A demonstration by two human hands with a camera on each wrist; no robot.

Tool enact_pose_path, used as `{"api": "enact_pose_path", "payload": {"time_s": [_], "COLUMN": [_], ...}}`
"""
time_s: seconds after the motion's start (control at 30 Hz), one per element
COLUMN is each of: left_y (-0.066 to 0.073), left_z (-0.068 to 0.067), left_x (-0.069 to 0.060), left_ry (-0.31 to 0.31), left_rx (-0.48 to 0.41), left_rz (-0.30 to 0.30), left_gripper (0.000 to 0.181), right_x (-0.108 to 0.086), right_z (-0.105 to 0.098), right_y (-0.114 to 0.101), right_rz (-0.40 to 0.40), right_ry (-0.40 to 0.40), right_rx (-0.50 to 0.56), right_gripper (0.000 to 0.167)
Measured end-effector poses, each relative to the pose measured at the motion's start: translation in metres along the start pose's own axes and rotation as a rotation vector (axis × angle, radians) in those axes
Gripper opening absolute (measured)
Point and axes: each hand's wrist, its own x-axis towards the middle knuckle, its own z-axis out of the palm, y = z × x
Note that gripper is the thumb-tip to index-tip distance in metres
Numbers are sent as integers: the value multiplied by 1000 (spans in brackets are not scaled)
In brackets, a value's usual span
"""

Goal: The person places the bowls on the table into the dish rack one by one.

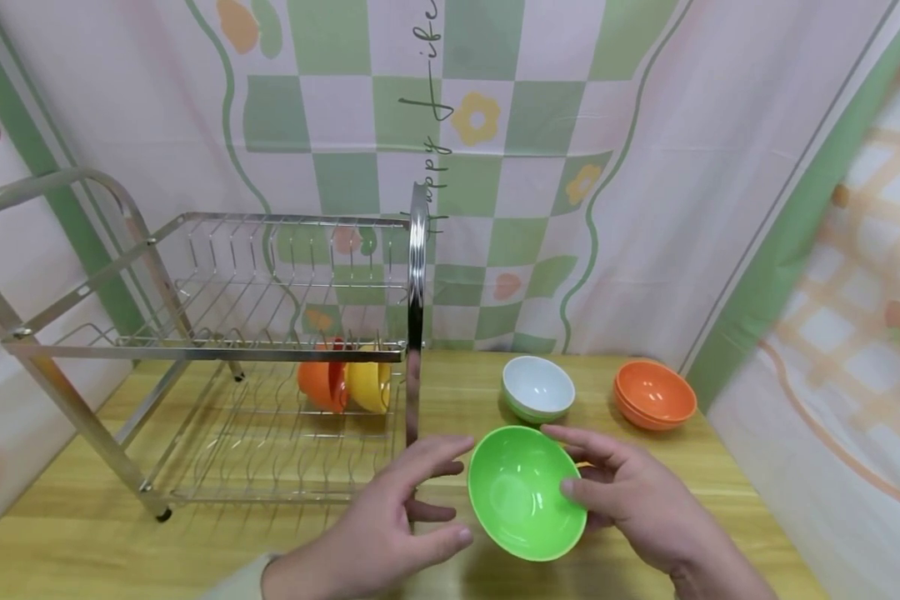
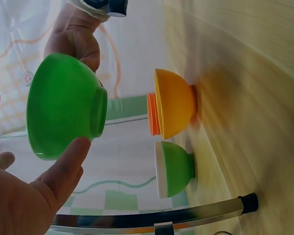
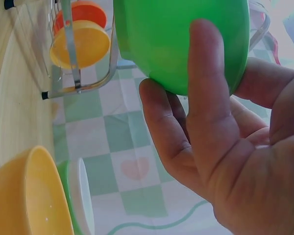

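Observation:
A bright green bowl [image 1: 521, 500] is held up off the table, tilted with its inside toward the head camera. My right hand [image 1: 633, 492] grips it at the right side, thumb inside the rim and fingers against the outside, as the right wrist view [image 3: 201, 63] also shows. On the other side, my left hand [image 1: 390, 517] has its fingers spread beside the bowl. One left finger [image 2: 71, 164] comes close to the bowl's underside; whether it touches, I cannot tell. A yellow bowl [image 2: 175, 104] on the table is mostly hidden behind the green one in the head view.
A two-tier metal dish rack [image 1: 217, 354] stands at left, its lower tier holding an orange bowl [image 1: 318, 385] and a yellow bowl [image 1: 367, 387] on edge. At the back are a white-lined bowl stacked with green [image 1: 537, 387] and stacked orange bowls [image 1: 654, 393]. Patterned curtain [image 1: 487, 192] hangs behind.

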Motion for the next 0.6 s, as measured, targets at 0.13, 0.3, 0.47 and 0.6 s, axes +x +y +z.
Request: {"api": "enact_pose_path", "payload": {"time_s": [0.13,0.3,0.47,0.6], "left_y": [1,1,1,-1], "left_z": [3,5,6,6], "left_x": [1,2,3,3], "left_ry": [-10,-13,16,18], "left_rx": [-136,-274,-324,-337], "left_rz": [-67,-137,-171,-182], "left_gripper": [71,77,79,79], "right_x": [0,1,1,1], "right_z": [4,9,12,13], "right_y": [-1,-2,-3,-4], "right_rz": [-27,-26,-15,-24], "right_ry": [-41,-59,-57,-72], "right_rx": [19,36,52,88], "right_gripper": [54,55,57,58]}}
